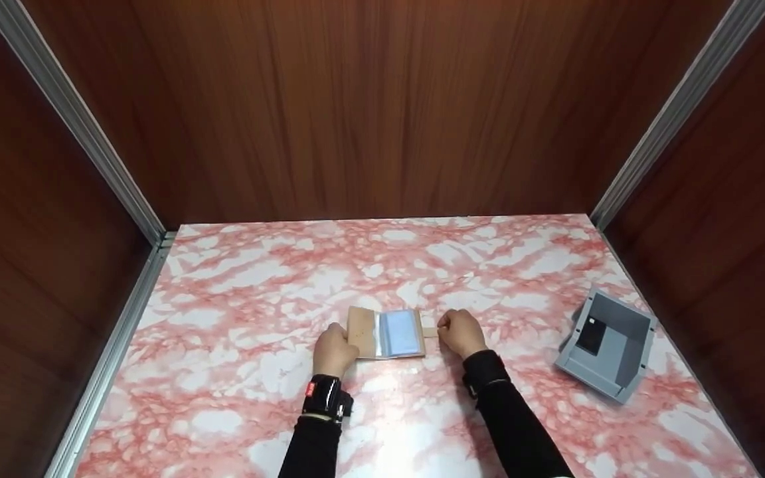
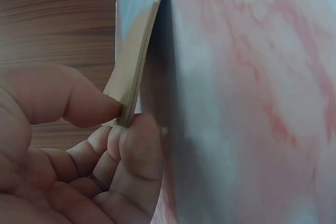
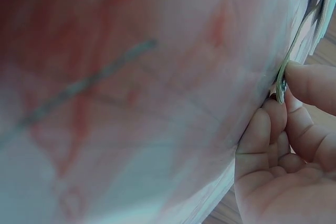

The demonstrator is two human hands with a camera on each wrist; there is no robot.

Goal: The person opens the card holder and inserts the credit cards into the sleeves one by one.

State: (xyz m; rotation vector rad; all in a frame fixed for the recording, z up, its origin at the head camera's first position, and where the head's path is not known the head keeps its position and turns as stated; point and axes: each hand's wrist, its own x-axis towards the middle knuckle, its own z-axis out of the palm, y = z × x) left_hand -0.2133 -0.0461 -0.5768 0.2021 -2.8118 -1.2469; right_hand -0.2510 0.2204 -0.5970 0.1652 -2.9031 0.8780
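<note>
A tan card holder [image 1: 362, 332] lies spread open on the table in the head view, its bluish clear plastic sleeves [image 1: 401, 333] facing up. My left hand [image 1: 334, 352] pinches the left cover's edge between thumb and fingers; the left wrist view shows that tan cover [image 2: 134, 61] tilted off the tabletop. On the other side, my right hand [image 1: 462, 333] pinches the end of a narrow strap [image 1: 430, 332] that reaches out from the right cover. Up close, the strap [image 3: 293, 45] looks thin and bends at the fingertips, with a small shiny bit near its end.
A grey open bin [image 1: 611, 355] stands at the right of the table, with a flat black object [image 1: 592, 335] inside. Wood-patterned panels [image 1: 382, 113] with metal edge strips enclose the red-and-white marbled tabletop [image 1: 236, 285].
</note>
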